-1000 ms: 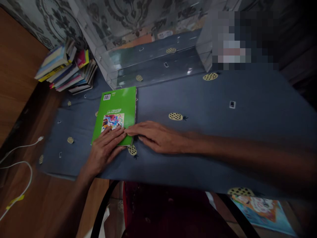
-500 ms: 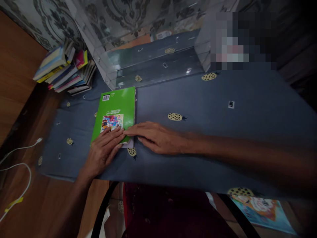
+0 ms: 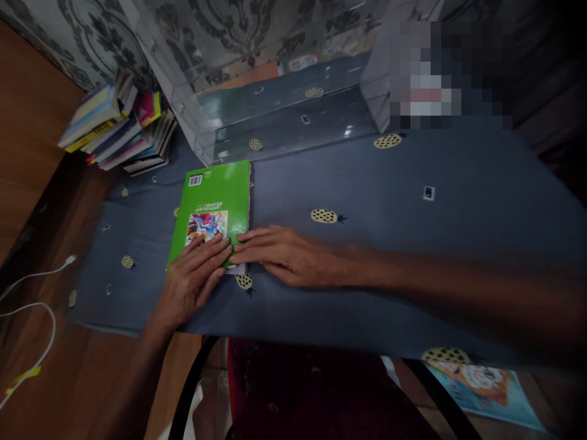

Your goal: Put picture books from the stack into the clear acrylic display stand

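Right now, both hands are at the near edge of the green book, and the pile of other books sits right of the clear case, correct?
One slip: the pile of other books sits left of the clear case, as the head view shows. The left hand and right hand are at the green book's near edge.

At centre left of the frame, light is being reflected by the smooth, glossy cover of the green book (image 3: pixel 215 186). Across the middle, a matt, cloth-like finish is being shown by the blue table cover (image 3: pixel 367 183). At the top, glints are being thrown back by the clear, plastic-looking case (image 3: pixel 288 119). Paper edges are being shown by the stacked books (image 3: pixel 114 128) at upper left, and a smooth, wood-like finish by the brown panel (image 3: pixel 32 104) at far left.
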